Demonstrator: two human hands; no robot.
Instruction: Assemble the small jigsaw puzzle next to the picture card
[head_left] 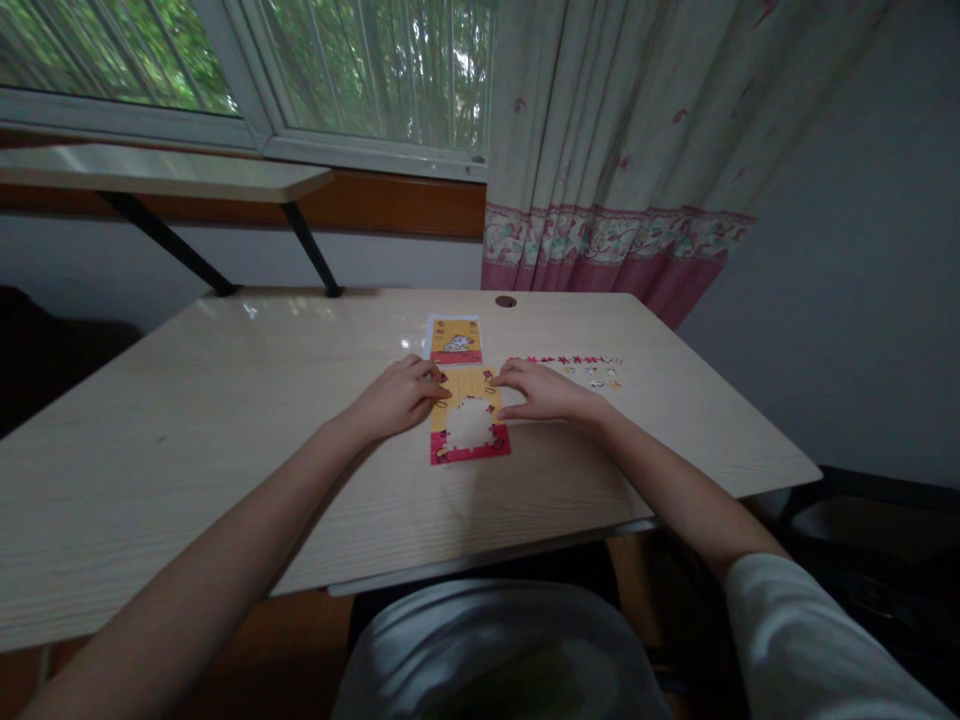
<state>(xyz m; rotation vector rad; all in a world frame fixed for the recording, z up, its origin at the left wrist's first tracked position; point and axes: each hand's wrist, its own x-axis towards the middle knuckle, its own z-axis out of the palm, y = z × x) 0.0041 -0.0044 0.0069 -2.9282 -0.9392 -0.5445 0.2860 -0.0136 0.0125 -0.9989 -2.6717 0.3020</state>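
A partly assembled jigsaw puzzle (471, 457) lies flat on the desk, yellow above and red along the bottom, with a gap in its middle where the desk shows through. At its upper left edge, my left hand (401, 397) rests with the fingertips and thumb on the border and a small space between them. My right hand (546, 390) touches the upper right edge, its thumb and fingers spread apart. Neither hand visibly holds a loose piece. Just behind the puzzle lies a picture card (455, 342) with a white animal on yellow and red.
Loose puzzle pieces (596, 384) lie to the right, below a row of red pieces (574, 359). The wooden desk (300, 370) has a round cable hole (506, 301) at the back. A raised shelf (187, 170) stands at the left. A curtain (592, 150) hangs behind.
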